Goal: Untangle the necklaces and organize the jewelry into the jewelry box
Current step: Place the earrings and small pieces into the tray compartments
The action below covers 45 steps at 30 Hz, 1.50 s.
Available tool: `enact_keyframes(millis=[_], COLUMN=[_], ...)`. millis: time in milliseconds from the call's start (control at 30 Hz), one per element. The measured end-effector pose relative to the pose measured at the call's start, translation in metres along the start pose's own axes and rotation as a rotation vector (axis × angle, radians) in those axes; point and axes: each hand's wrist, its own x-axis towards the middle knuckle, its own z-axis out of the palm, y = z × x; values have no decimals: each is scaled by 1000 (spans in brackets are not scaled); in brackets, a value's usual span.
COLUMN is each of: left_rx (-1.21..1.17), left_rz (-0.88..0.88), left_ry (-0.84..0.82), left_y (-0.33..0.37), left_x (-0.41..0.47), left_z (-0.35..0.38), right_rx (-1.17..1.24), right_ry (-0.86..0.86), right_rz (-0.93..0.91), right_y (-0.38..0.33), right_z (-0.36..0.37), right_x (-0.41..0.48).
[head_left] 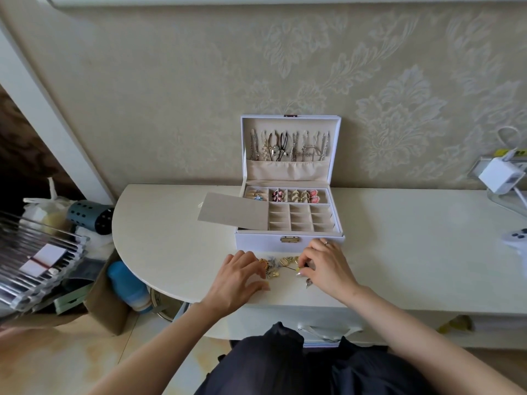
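Note:
A white jewelry box point(291, 243) stands open on the white table point(176, 240), against the wall. Several necklaces point(288, 146) hang inside its lid point(334, 143). Rings and earrings fill its back compartments point(285, 195); the small front compartments point(301, 218) hold nothing. A beige flap point(233, 210) covers the left part. A small heap of tangled gold and silver jewelry point(281, 265) lies just in front of the box. My left hand point(242, 277) rests on the heap's left side with fingers spread. My right hand point(325, 266) pinches a thin dark piece at the heap's right edge.
A white charger with a cable point(500, 175) and a white remote point(516, 238) sit at the table's far right. Left of the table stand a blue bottle point(128, 286), a dark perforated cup point(89, 216) and clear trays point(37, 260). A drawer handle point(328, 330) is below the table edge.

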Motion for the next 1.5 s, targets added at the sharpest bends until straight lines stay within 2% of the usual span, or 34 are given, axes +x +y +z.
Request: enact_keyframes(millis=[133, 267, 467, 633, 733, 933, 1200, 1367, 1500], left_rx=[-11, -4, -48, -284, -429, -544, -360, -48, 0], left_rz=[3, 51, 31, -68, -154, -199, -262, -255, -263], left_ry=[33, -33, -18, 79, 69, 41, 12, -78, -128], left_y=[3, 3, 6, 23, 37, 67, 75, 71, 64], left_x=[3, -3, 3, 30, 53, 110, 152, 160, 156], left_z=[-1, 2, 8, 2, 0, 6, 24, 27, 25], right_rx=[54, 107, 417, 526, 586, 756, 713, 573, 382], right_ry=[60, 62, 58, 59, 81, 285, 254, 218, 116], right_rz=[-1, -16, 106, 145, 172, 351, 421, 416, 414], right_y=[0, 0, -9, -13, -12, 12, 46, 46, 45], right_z=[1, 1, -12, -30, -42, -71, -91, -83, -74], right_x=[-2, 0, 1, 6, 10, 22, 30, 38, 46])
